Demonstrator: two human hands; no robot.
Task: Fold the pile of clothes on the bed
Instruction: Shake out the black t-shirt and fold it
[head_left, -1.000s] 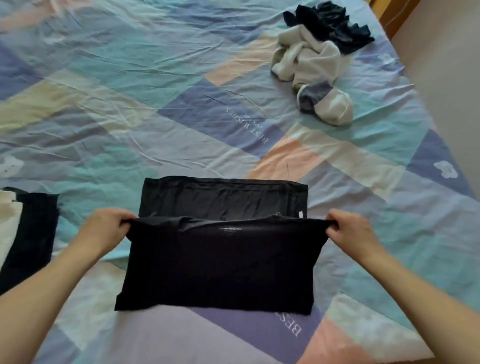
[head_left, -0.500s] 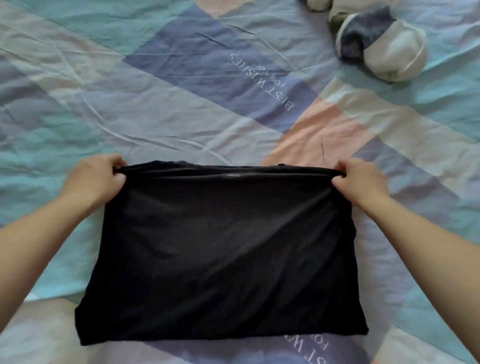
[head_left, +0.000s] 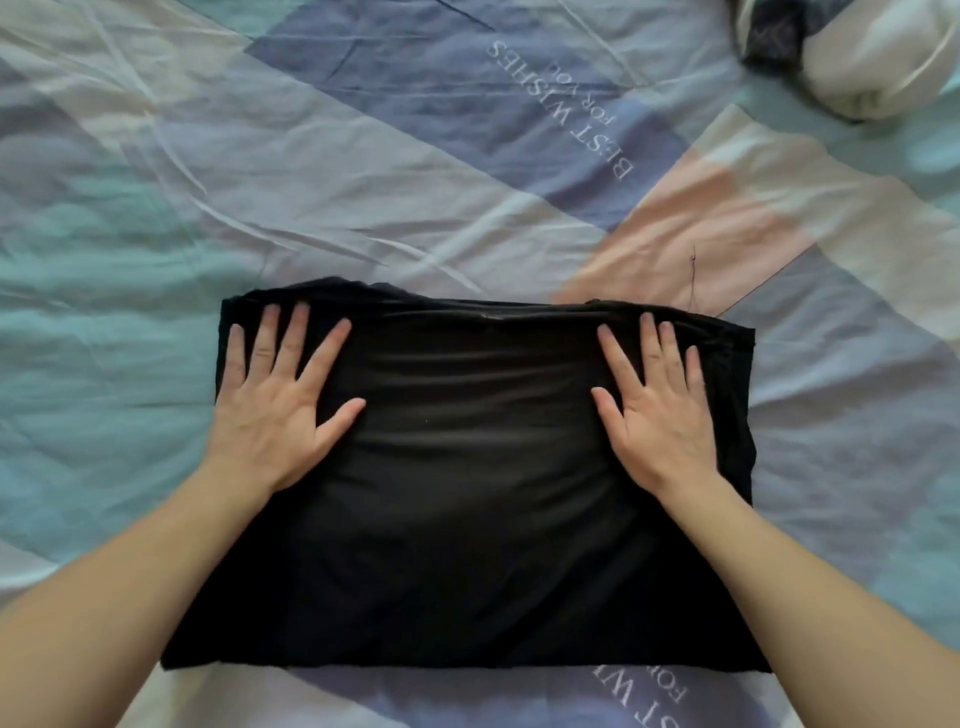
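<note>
1. The black garment (head_left: 467, 467) lies folded on the bedsheet (head_left: 156, 208), under both palms.
2. Left hand (head_left: 275, 405) and right hand (head_left: 660, 415) press flat, fingers straight and spread, gripping nothing.
3. Step: smoothing the fold. Next likely needs a grasp of the edge just beyond the fingertips.

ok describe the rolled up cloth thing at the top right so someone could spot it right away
Start from the patchwork bedsheet and the black garment both hands press flat. Look beyond it to the far right corner of the view: the bundle lies there, partly cut off. It is the only rolled lump, mostly white with a dark blue patterned patch.
</note>
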